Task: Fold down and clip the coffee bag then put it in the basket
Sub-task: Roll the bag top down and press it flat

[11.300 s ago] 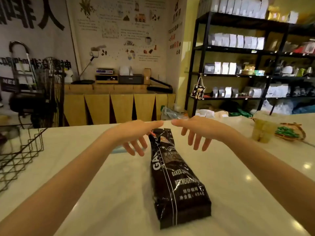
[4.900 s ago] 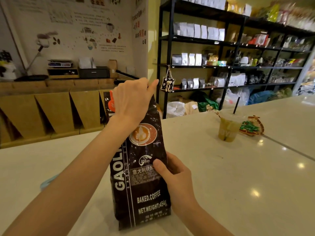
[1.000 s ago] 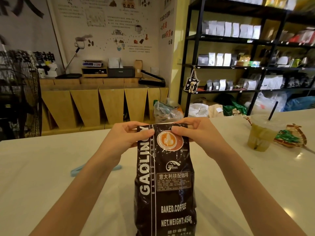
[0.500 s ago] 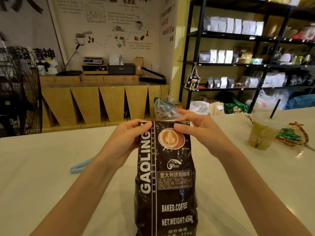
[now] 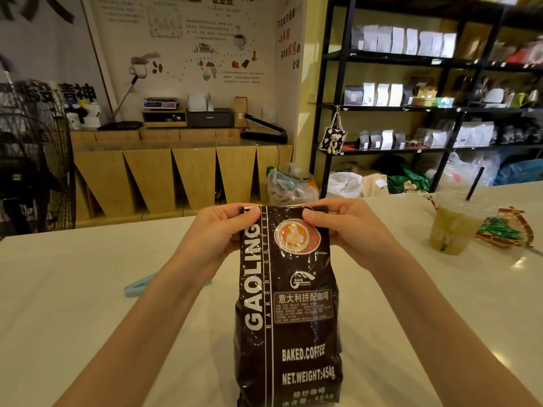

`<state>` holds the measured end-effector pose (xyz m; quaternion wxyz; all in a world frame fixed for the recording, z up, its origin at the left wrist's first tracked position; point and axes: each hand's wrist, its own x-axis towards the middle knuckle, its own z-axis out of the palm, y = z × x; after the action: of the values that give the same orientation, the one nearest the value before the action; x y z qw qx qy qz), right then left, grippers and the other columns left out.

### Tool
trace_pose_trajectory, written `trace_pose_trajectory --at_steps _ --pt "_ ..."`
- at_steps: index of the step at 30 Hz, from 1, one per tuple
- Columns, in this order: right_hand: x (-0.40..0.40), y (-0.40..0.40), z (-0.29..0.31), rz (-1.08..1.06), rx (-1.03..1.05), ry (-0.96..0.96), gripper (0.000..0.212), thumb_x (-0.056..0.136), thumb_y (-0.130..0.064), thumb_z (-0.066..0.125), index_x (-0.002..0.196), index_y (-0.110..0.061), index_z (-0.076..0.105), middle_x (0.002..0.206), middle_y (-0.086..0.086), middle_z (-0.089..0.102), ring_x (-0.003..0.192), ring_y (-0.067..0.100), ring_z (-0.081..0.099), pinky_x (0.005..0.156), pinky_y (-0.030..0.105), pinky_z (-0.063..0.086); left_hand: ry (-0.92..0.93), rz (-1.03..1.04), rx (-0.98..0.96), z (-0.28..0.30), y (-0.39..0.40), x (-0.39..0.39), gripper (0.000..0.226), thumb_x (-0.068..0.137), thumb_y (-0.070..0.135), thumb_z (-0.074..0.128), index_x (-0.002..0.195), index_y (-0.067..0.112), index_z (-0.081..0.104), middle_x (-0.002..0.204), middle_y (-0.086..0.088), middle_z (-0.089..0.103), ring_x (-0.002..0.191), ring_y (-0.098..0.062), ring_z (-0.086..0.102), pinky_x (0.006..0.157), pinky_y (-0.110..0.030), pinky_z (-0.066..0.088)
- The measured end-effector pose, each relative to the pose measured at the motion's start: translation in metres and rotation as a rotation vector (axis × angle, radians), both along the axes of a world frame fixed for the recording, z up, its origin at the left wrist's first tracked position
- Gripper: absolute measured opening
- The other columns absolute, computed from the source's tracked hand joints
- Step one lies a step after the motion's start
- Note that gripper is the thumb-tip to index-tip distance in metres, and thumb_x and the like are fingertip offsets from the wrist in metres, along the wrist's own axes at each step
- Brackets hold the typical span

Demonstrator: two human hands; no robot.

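Observation:
A dark brown coffee bag [image 5: 289, 312] with white lettering and an orange cup logo stands upright on the white counter [image 5: 73, 304]. My left hand [image 5: 219, 233] pinches its top left corner and my right hand [image 5: 349, 227] pinches its top right corner, thumbs on the front face. The bag's top edge is folded over toward the back. A light blue clip [image 5: 138, 286] lies flat on the counter to the left, partly hidden behind my left forearm. The basket is out of view.
An iced drink cup [image 5: 452, 223] with a black straw stands at the right, beside a giraffe-patterned packet [image 5: 511, 227]. A black wire fan [image 5: 35, 160] stands at the far left. Wooden cabinets and black shelves lie beyond the counter.
Both hands stay on the bag's top corners and have pressed the fold a little lower. The bag stays upright in the same spot.

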<state>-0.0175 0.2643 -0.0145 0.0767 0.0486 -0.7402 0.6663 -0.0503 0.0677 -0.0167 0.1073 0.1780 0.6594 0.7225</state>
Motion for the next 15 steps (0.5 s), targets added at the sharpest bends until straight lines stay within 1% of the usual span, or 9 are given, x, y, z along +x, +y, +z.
trace_pose_trajectory --at_steps 4,5,7,9,11,13,14,15 --pt "-0.004 -0.001 -0.003 0.017 -0.057 -0.031 0.01 0.08 -0.014 0.063 0.089 -0.013 0.069 0.082 0.009 0.072 0.074 0.02 0.069 0.065 0.026 0.056 0.091 -0.012 -0.067 0.0 -0.002 -0.001 0.016 0.085 0.018 0.053 0.09 0.015 0.068 0.072 0.001 0.074 0.07 -0.009 0.068 0.059 -0.015 0.053" --pt "-0.005 -0.002 -0.004 0.024 -0.066 -0.04 0.01 0.081 -0.014 0.063 0.089 -0.012 0.068 0.08 0.008 0.072 0.073 0.018 0.069 0.063 0.024 0.056 0.113 -0.038 -0.108 0.001 -0.006 -0.003 0.017 0.086 0.021 0.052 0.092 0.017 0.068 0.075 0.001 0.075 0.073 -0.008 0.069 0.061 -0.015 0.052" --pt "-0.007 -0.003 -0.006 0.031 -0.087 -0.058 0.012 0.081 -0.014 0.063 0.091 -0.011 0.068 0.078 0.006 0.072 0.07 0.016 0.069 0.061 0.022 0.056 0.161 -0.119 -0.249 0.005 -0.02 -0.007 0.025 0.083 0.033 0.052 0.102 0.024 0.065 0.091 0.004 0.075 0.086 -0.007 0.068 0.072 -0.016 0.053" --pt "-0.009 -0.004 -0.009 0.032 -0.103 -0.071 0.011 0.081 -0.014 0.063 0.09 -0.011 0.068 0.076 0.005 0.072 0.069 0.016 0.068 0.061 0.022 0.055 0.213 -0.164 -0.508 0.005 -0.041 -0.018 0.033 0.079 0.044 0.054 0.109 0.031 0.062 0.103 0.011 0.07 0.096 -0.003 0.064 0.082 -0.019 0.049" --pt "-0.011 -0.006 -0.011 0.025 -0.122 -0.086 0.011 0.081 -0.014 0.063 0.09 -0.011 0.068 0.077 0.006 0.072 0.07 0.017 0.068 0.062 0.023 0.055 0.261 -0.141 -0.899 -0.005 -0.065 -0.034 0.027 0.08 0.043 0.057 0.105 0.035 0.06 0.106 0.018 0.062 0.1 -0.002 0.057 0.088 -0.023 0.043" --pt "-0.011 -0.006 -0.012 0.02 -0.133 -0.098 0.013 0.082 -0.013 0.062 0.093 -0.01 0.067 0.081 0.008 0.071 0.073 0.019 0.067 0.061 0.023 0.055 0.247 -0.087 -1.303 -0.021 -0.087 -0.051 0.024 0.081 0.038 0.06 0.104 0.033 0.06 0.108 0.012 0.055 0.102 -0.009 0.049 0.089 -0.026 0.036" --pt "-0.012 -0.007 -0.013 0.021 -0.136 -0.1 0.014 0.082 -0.013 0.062 0.094 -0.009 0.067 0.082 0.009 0.07 0.074 0.02 0.066 0.06 0.022 0.055 0.195 -0.061 -1.442 -0.031 -0.096 -0.058 0.026 0.08 0.036 0.063 0.105 0.03 0.06 0.112 0.006 0.053 0.103 -0.012 0.046 0.087 -0.026 0.035" --pt "-0.011 -0.007 -0.013 0.023 -0.138 -0.101 0.015 0.082 -0.013 0.061 0.095 -0.008 0.067 0.084 0.01 0.07 0.075 0.02 0.066 0.06 0.022 0.054 0.133 -0.042 -1.525 -0.04 -0.104 -0.062 0.029 0.078 0.034 0.065 0.106 0.027 0.06 0.116 0.002 0.052 0.102 -0.014 0.044 0.085 -0.026 0.035"
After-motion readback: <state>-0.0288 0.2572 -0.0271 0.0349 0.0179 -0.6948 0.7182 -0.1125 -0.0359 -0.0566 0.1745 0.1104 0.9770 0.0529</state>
